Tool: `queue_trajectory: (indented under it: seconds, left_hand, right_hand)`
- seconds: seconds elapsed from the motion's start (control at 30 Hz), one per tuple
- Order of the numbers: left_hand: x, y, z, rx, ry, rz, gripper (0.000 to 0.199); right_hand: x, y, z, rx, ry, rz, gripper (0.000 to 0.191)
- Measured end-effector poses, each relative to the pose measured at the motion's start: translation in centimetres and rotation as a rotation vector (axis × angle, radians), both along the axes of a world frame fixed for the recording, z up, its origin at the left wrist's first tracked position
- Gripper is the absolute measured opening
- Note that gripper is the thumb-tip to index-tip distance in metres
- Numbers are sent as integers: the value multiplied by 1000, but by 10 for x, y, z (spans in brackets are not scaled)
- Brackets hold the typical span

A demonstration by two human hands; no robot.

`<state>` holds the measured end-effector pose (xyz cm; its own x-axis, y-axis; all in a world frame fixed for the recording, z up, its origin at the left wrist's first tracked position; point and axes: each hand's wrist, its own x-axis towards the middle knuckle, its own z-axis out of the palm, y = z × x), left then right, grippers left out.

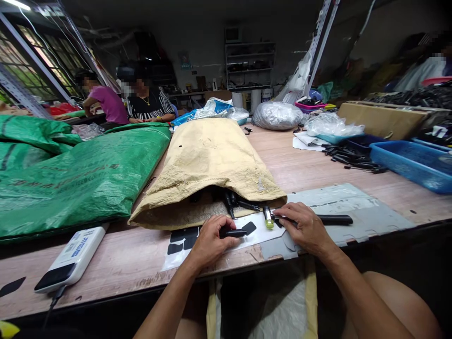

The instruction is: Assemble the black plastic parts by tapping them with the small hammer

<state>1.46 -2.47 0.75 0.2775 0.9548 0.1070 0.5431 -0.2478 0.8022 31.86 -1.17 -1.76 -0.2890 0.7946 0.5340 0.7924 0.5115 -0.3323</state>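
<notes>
My left hand (211, 240) grips a short black pen-like part (233, 232) over a white sheet with black stickers (183, 239) at the table's near edge. My right hand (304, 226) rests on a grey mat (356, 209) and holds a long black stick (334, 219). Between the hands lies a small piece with a yellow-green tip (269, 219). Just behind them, several black parts (235, 201) spill from the open mouth of a tan paper sack (208, 165).
A green woven bag (74, 174) fills the left. A white power bank (72, 259) lies front left. Blue trays (411, 165), loose black parts (349, 157), a cardboard box (381, 117) and plastic bags (277, 115) sit right and back. Two people sit at the far left.
</notes>
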Motion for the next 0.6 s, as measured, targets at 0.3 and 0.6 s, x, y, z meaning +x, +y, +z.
queue_trajectory:
  seconds: [0.3,0.6]
  left_hand:
    - [20,-83,-2,-259,166,-509,25]
    - [65,-92,-117,-396,681,-476,23]
  right_hand:
    - [-1,0,-2,0,17,-35,22]
    - [-3,-2,0,10,28,-56,23]
